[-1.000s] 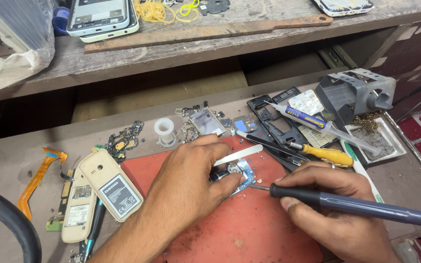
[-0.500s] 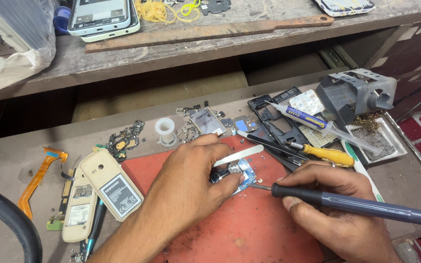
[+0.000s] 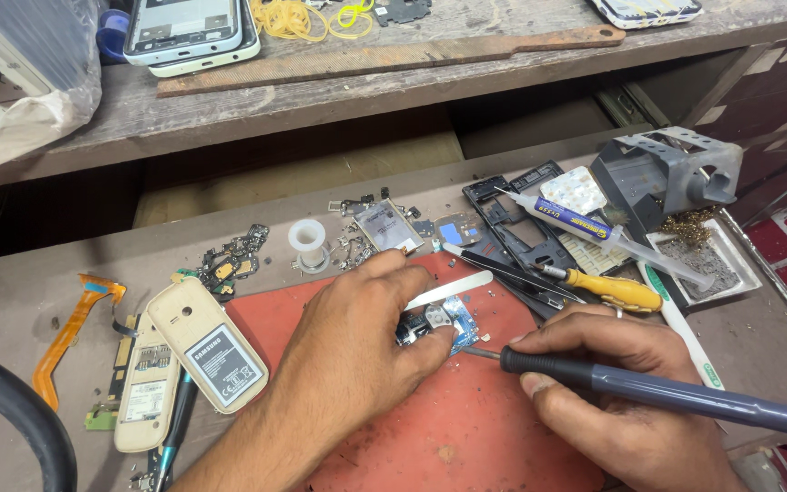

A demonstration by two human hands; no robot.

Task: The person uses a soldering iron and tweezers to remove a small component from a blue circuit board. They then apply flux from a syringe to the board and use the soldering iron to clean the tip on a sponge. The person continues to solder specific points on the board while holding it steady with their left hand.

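My left hand [image 3: 352,351] presses down on a small blue circuit board [image 3: 453,326] lying on a red work mat [image 3: 448,437]; its fingertips pin the board's left edge. My right hand [image 3: 621,392] grips a soldering iron [image 3: 667,392] with a dark blue-grey handle, its metal tip touching the board's right side. A white flat stick [image 3: 453,290] lies just beyond the left fingers.
A cream phone back cover [image 3: 207,346] and phone body [image 3: 143,396] lie left of the mat. A solder spool [image 3: 307,241], yellow-handled screwdriver [image 3: 608,290], syringe tube [image 3: 585,228], grey iron stand [image 3: 667,173], tweezers and black frames crowd the back right. An orange flex cable [image 3: 70,333] lies far left.
Both hands hold nearly the same pose; the soldering iron tip stays at the board, with only a slight shift of the right hand.
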